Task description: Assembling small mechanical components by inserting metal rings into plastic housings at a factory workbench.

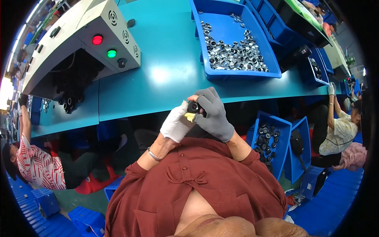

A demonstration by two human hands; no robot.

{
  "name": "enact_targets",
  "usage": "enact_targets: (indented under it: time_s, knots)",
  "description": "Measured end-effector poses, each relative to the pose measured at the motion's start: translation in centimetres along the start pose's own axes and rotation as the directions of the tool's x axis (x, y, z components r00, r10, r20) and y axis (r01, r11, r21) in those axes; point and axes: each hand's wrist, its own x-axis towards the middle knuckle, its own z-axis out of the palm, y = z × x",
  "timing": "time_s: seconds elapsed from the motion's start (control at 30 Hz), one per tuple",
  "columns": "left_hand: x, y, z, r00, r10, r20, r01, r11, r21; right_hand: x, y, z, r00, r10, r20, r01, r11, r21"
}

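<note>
In front of my chest, just short of the table's near edge, I hold a small black round part with a ring-shaped face. My left hand, in a white glove, is closed on its left side. A bit of yellow shows at the fingertips; I cannot tell what it is. My right hand, in a grey glove, wraps round the part from the right, its fingers bent over the top. The gloves hide much of the part's sides and back.
Beyond my hands, a blue tray of shiny metal parts stands on the teal table. At left is a white machine with black rings piled at its opening. Lower right, a blue bin holds black round parts. People sit on both sides.
</note>
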Motion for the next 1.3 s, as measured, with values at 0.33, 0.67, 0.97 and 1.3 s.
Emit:
enact_targets:
  time_s: [0.33,0.67,0.97,1.3]
  knots:
    - [0.2,-0.4,-1.2,0.999,0.012,0.032,-0.011,1.0,-0.005,-0.3,0.1,0.3,0.999,0.033,0.03,-0.034,0.999,0.037]
    - [0.0,-0.7,-1.3,0.999,0.043,-0.033,-0.043,0.999,0.0,-0.6,0.6,0.8,0.999,-0.044,0.006,0.044,0.999,-0.002]
    - [-0.1,-0.7,-0.6,0.998,-0.063,-0.024,0.061,0.994,-0.093,-0.8,0.5,0.9,0.999,-0.02,-0.043,0.021,1.0,0.001]
    - [0.2,-0.3,-0.6,0.999,0.028,-0.027,-0.028,1.0,-0.009,-0.9,-0.6,-0.3,0.952,0.293,0.09,-0.305,0.887,0.347]
